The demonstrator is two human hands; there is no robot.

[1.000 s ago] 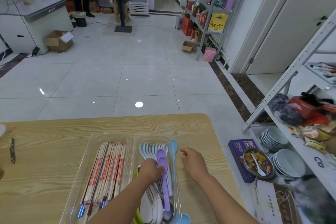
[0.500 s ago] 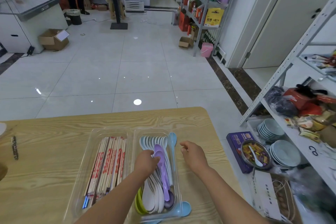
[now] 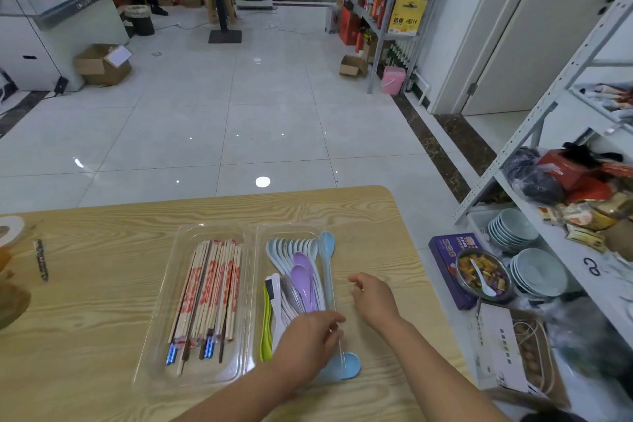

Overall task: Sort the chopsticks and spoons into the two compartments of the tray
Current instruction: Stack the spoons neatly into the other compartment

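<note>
Two lilac plastic spoons (image 3: 302, 270) lie in the clear plastic tray (image 3: 252, 250); a purple cardboard box (image 3: 451, 252) reads "KING". How the left hand (image 3: 308, 343) grips is unclear; the right hand (image 3: 374, 299) lies loose, empty.

Open tabletop (image 3: 96, 301) left of the tray (image 3: 205, 228); on its right, the right hand (image 3: 375, 300) and a stray blue spoon (image 3: 346, 365) block the narrow strip.

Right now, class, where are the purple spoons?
In the head view, the purple spoons lie in the right compartment of the tray, atop the pale spoons, with the chopsticks in the left compartment and the left hand nearer the camera.
</note>
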